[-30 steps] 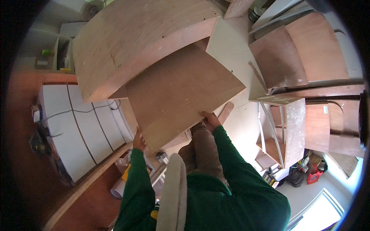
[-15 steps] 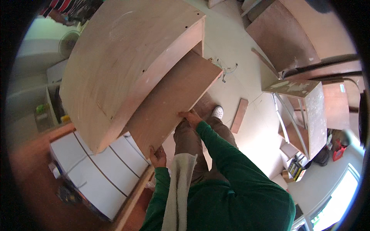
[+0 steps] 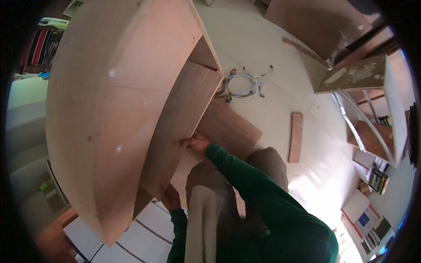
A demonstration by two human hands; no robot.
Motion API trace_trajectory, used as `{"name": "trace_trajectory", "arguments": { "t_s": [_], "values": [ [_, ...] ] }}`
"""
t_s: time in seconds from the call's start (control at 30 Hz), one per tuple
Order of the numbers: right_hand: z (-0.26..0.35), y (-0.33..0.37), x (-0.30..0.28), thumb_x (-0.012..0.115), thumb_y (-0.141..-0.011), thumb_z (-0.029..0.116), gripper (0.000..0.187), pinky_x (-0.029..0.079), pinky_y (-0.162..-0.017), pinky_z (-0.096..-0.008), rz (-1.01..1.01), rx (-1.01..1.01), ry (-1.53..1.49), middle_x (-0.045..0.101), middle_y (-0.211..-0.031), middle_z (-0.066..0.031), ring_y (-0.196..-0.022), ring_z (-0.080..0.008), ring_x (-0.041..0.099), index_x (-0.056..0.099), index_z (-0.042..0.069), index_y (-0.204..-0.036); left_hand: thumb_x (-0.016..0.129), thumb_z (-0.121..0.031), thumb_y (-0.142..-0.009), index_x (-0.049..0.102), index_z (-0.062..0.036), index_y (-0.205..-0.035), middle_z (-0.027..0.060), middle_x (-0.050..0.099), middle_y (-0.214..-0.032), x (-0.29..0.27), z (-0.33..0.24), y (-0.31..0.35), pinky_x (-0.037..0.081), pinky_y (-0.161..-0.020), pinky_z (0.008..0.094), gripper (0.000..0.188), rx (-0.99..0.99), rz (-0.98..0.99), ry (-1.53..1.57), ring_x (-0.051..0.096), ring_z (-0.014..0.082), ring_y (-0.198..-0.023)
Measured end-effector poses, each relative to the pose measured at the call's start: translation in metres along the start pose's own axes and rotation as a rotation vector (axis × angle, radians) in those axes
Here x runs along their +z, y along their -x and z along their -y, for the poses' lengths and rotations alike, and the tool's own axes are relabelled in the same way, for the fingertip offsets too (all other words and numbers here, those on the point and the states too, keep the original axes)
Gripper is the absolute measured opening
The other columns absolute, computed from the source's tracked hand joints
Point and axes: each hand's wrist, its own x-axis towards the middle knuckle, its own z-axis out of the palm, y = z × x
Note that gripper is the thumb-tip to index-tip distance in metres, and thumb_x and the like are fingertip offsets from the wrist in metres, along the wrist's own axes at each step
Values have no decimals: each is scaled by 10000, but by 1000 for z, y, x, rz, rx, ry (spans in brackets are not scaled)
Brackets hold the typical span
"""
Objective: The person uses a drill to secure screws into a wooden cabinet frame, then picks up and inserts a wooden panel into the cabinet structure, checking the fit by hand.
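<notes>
A large wooden cabinet [image 3: 118, 101] with pale, smooth panels lies before me, its open side turned toward me. Partly inside that opening sits a brown wooden board [image 3: 177, 111], its near long edge toward my legs. My right hand [image 3: 197, 143] grips this edge around its middle, fingers on the upper face. At the board's lower-left corner, my left hand [image 3: 171, 197] holds the edge, with some of its fingers hidden. The board's far edge is hidden inside the cabinet.
Coiled cables [image 3: 243, 85] lie on the floor beyond the cabinet, near another flat board [image 3: 228, 127]. A short wood strip [image 3: 296, 137] is right of my knees. An open wooden frame box [image 3: 372, 103] stands farther right. White panels [image 3: 149, 232] lie at lower left.
The board has gone further into the cabinet, with both hands still on its edge. My view has shifted closer, and my knees are now bent beside the opening.
</notes>
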Motion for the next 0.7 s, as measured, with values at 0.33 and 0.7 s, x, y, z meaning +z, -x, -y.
{"name": "trace_trajectory", "arguments": {
  "t_s": [0.33,0.7],
  "values": [
    [-60,-110,-51,848,-841,319,910,359,-1205,-491,229,-128,-68,481,-1544,-246,-1440,-385,442,403,-47,-1546,629,-46,-1012,588,-5,-1316,113,647,-1310,-81,26,-116,477,-1100,384,309,238,140,-72,591,263,-1219],
    [-63,-122,-84,872,-829,364,975,420,-1139,-458,62,-32,79,495,-1510,-232,-1383,-360,490,355,-78,-1529,674,-48,-983,648,-31,-1192,104,709,-1195,-62,77,-142,544,-1027,385,212,311,36,-103,677,233,-1091]
  ]
}}
